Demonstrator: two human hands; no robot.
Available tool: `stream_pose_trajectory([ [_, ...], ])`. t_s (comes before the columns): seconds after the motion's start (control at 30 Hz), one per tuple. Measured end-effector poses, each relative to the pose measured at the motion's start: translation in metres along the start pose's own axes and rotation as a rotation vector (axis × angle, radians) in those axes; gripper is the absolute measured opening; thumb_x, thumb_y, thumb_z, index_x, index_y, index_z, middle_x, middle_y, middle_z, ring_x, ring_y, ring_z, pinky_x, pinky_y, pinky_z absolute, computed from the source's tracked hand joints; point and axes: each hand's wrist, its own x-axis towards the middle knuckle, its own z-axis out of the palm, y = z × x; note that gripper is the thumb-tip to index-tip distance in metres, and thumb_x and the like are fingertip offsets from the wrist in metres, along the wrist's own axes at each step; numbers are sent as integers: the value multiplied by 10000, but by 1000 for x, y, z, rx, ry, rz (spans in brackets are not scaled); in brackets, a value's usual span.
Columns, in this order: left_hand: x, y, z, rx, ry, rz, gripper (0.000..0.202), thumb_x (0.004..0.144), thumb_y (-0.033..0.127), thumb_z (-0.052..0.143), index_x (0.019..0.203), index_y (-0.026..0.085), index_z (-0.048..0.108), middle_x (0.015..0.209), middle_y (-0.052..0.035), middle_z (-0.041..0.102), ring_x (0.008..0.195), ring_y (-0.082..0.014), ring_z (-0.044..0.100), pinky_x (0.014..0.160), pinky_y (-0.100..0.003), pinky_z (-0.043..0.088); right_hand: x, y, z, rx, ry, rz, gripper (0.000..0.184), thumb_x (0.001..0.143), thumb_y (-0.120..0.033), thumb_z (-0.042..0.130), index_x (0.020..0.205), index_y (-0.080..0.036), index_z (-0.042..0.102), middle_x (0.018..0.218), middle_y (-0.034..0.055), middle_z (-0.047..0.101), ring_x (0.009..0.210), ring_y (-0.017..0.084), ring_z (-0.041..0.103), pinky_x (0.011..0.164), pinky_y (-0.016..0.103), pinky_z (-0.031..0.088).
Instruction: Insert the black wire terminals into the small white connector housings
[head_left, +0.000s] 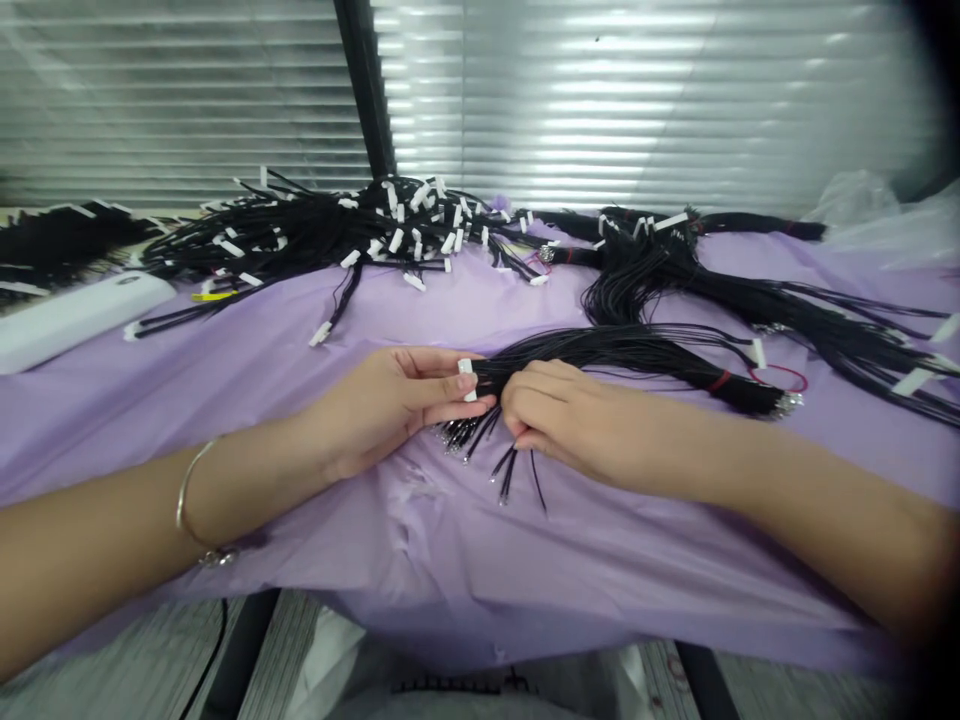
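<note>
My left hand [405, 395] pinches a small white connector [467, 380] between thumb and fingers. Black wires run from that side into a thick bundle [600, 350], which a red band ties near its right end. Close beside it, my right hand [551, 410] has its fingers curled around several thin black wires [506, 475], whose metal-tipped ends poke out below. More loose wire ends with bare metal terminals [457, 437] hang just under the left fingers. Which wires sit inside the connector is hidden by the fingers.
A large heap of black wires with white connectors [397, 235] lies along the back. Another wire bundle [750, 290] stretches to the right. At left rests a long white object [82, 315], near a yellow piece [215, 296]. Purple sheeting [525, 560] covers the table; window blinds [525, 100] stand behind.
</note>
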Motion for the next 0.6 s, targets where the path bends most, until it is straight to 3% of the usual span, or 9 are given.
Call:
stream_pose_trajectory([
  [0.1,-1,1,-1,11,-27,-19,85,725,76,666,796,110,700,794,-26,686,779,-107,651,866,-248,514,2,-7,-1,71,100,46,189,922,-254,397,902,-140,546,898,63,566,833,157,487,770,298,398],
  [0.2,-1,2,0,48,-58,-42,142,737,81,652,866,111,700,885,-62,699,840,-133,655,877,-256,503,6,-14,-1,43,172,40,188,907,-213,412,911,-133,582,906,72,589,837,162,513,781,305,403],
  [0.4,-2,1,3,80,8,-46,215,745,49,622,943,120,664,872,-52,701,806,-111,660,824,-223,510,10,-23,6,-45,239,104,189,881,-183,418,827,-115,586,826,81,593,795,173,519,731,307,409],
  [0.6,-4,-1,5,176,1,-21,159,762,76,604,901,140,648,816,-19,696,764,-111,665,833,-254,520,11,-21,5,110,434,293,64,760,-132,525,703,-152,546,649,-13,560,599,92,491,555,212,362],
])
